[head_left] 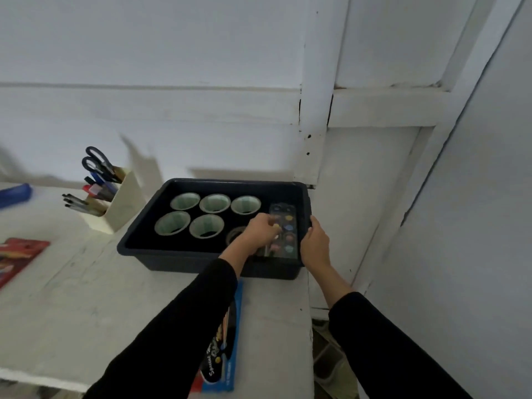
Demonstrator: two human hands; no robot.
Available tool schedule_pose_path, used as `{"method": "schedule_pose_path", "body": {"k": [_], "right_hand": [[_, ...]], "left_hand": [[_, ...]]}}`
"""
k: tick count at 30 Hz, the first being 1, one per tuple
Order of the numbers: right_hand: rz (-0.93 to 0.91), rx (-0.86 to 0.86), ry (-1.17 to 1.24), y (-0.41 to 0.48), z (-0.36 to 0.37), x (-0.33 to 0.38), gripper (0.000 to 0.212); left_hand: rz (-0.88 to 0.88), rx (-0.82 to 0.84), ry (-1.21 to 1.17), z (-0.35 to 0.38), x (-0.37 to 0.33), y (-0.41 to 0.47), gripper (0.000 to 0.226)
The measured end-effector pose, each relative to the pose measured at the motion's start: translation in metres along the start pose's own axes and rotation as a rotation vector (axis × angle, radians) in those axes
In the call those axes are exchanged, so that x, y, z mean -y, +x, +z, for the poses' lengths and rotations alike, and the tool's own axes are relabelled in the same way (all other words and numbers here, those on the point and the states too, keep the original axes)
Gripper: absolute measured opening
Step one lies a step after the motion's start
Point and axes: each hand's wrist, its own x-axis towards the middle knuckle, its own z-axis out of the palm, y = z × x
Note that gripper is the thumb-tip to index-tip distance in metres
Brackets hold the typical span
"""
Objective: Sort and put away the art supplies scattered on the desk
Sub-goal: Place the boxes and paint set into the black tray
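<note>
The watercolour palette (283,231) lies inside the dark bin (178,259), between the two hands. The left hand (259,233) has its fingers curled against the palette's left edge; whether it actually grips, I cannot tell. The right hand (315,244) clasps the bin's right rim. Beyond the left hand, five paper cups (214,203) sit stowed in the bin. Further left, scissors (96,164) and pens stand in a holder (126,200). Still out, I'd judge: a blue box (233,355) under the left forearm and a red pack (20,254) far left.
</note>
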Motion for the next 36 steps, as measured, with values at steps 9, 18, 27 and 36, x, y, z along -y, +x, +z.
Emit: {"method": "schedule_pose_path", "body": {"k": [9, 18, 27, 36], "right_hand": [[0.011, 0.057, 0.034, -0.002, -0.004, 0.004, 0.044], [0.037, 0.04, 0.064, 0.002, -0.003, 0.003, 0.043], [0.047, 0.026, 0.058, -0.001, -0.004, 0.005, 0.042], [0.053, 0.02, 0.095, -0.005, -0.003, 0.006, 0.043]], "left_hand": [[0.044, -0.642, 0.005, -0.056, 0.097, -0.13, 0.027], [-0.446, -0.168, 0.538, 0.007, 0.134, -0.174, 0.103], [-0.34, -0.243, 0.392, -0.018, 0.163, -0.188, 0.085], [-0.091, -0.456, -0.146, -0.066, 0.15, -0.225, 0.08]]}}
